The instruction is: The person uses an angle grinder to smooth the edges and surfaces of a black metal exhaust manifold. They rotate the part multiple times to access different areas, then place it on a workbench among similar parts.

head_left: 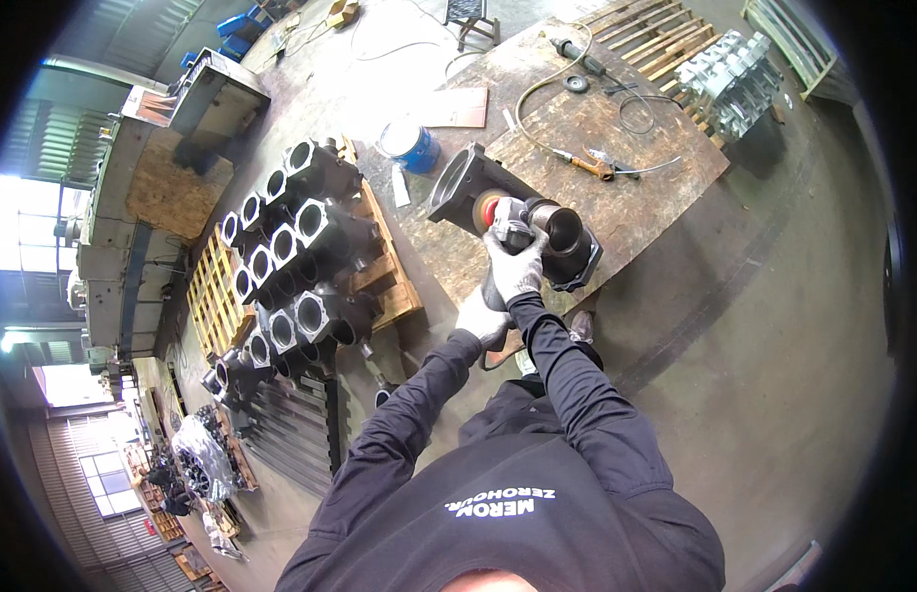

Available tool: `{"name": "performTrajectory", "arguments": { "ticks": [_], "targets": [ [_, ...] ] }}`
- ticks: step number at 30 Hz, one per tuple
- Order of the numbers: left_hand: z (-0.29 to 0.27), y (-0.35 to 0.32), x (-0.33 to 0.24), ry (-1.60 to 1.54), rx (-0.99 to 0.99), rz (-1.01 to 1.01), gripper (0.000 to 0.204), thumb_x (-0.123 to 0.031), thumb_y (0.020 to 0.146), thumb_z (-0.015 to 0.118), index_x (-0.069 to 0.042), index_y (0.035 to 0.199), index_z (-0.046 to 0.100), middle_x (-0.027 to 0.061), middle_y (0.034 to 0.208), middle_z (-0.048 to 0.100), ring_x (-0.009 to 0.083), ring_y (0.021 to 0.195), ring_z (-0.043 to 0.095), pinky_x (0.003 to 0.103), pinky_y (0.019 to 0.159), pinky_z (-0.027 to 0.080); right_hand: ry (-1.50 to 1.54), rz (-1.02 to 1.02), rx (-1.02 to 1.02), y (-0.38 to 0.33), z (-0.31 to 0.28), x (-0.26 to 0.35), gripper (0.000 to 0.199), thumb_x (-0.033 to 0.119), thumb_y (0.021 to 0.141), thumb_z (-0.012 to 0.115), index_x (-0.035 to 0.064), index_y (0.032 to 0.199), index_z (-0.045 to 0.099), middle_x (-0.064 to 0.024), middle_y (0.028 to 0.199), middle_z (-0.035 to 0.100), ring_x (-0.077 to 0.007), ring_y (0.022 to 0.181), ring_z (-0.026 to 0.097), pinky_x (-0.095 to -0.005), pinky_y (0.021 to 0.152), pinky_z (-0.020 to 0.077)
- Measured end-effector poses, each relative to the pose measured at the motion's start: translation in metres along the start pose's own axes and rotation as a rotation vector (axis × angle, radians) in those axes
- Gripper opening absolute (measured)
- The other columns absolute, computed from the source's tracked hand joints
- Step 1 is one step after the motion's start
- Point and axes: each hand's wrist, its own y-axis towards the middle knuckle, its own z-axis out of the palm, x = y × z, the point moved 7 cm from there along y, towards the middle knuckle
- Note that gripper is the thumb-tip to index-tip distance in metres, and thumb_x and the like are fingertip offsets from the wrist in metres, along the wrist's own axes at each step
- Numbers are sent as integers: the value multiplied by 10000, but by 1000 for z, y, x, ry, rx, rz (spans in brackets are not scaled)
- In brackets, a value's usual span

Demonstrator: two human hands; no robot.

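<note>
Casting [506, 181] on desk [665, 187], upper ctr of frame, long axis upper-L to lower-R; grinder [514, 227] at its near flank, contact unclear. R hand [518, 264] nearer, L hand [481, 318] lower; both grips closed round grinder.

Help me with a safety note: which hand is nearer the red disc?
Right. The right hand grips the grinder by its head, close to the red disc; the left hand is farther back, nearer the person's body.

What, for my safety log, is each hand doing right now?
Left hand: closed, holding the rear of the grinder.
Right hand: closed, holding the grinder near its red disc.
</note>
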Motion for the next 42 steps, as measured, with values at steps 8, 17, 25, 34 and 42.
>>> {"name": "performTrajectory", "arguments": {
  "ticks": [8, 17, 25, 34, 42],
  "targets": [
    [-3, 17, 4, -138, 48, 64, 760, -334, 646, 827, 53, 1242, 558, 247, 1133, 679, 354, 1072, 663, 396, 931, 502, -30, -273, -85, 5, 7, 16, 890, 419, 713, 860, 51, 1368, 384, -273, 1202, 626, -396, 1091, 652, -458, 928, 512],
    [-27, 41, -16, -265, -7, 61, 583, -281, 688, 775, 30, 1150, 603, 212, 1088, 695, 321, 1005, 675, 389, 889, 514, -97, -275, -38, 18, 24, 53, 871, 442, 717, 852, 110, 1358, 364, -252, 1158, 658, -405, 1060, 671, -464, 902, 532],
    [-30, -1, -2, -416, -58, 107, 528, -148, 680, 711, 37, 1153, 567, 198, 1015, 685, 287, 923, 668, 374, 830, 526, -152, -383, 38, -21, 34, 47, 840, 441, 759, 825, 139, 1362, 325, -297, 1064, 667, -466, 989, 670, -496, 825, 539],
    [21, -55, -1, -504, -100, 391, 431, -165, 780, 681, 21, 1153, 573, 212, 1081, 672, 351, 1018, 656, 394, 884, 501, -286, -332, 25, -57, -7, 6, 861, 392, 737, 849, 138, 1380, 336, -266, 1141, 663, -421, 1045, 675, -463, 894, 535],
    [107, -89, -38, -295, 155, 154, 677, -388, 694, 779, -5, 1192, 526, 265, 1163, 637, 390, 1117, 626, 412, 964, 480, -166, -347, -214, -39, -118, -25, 831, 242, 725, 894, 36, 1351, 388, -188, 1244, 571, -258, 1145, 586, -383, 996, 474]
  ]
}}
